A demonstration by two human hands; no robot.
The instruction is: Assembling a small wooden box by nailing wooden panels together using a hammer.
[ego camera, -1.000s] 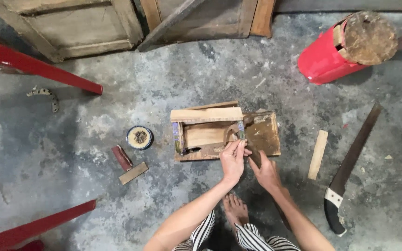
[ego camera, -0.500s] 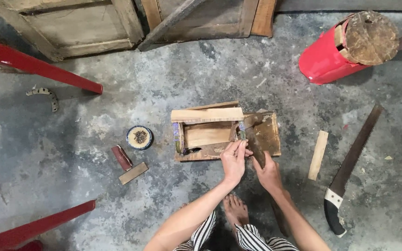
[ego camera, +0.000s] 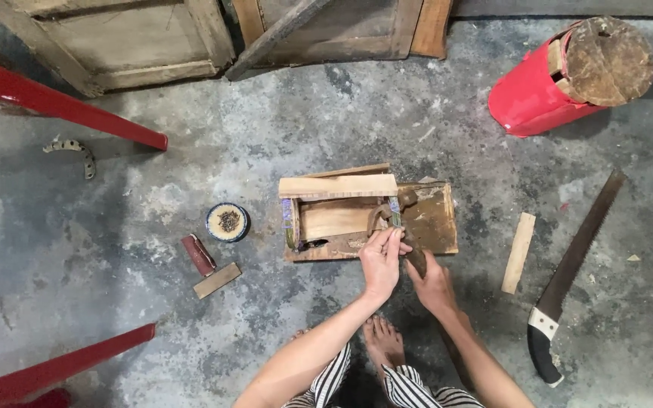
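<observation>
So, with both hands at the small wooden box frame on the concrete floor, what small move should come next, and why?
Probably a light tap with the dark-handled hammer in the right hand. Its head sits at the right corner of the small wooden box frame, and the left hand pinches something there, too small to identify. Fingers are close, so a gentle strike seems safest.

Hands (ego camera: 406,268) — perhaps hammering — wooden frame (ego camera: 341,215).

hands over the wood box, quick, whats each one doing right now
Left hand: fingers pinched on a small piece at the wooden frame.
Right hand: closed around a dark tool handle.
</observation>
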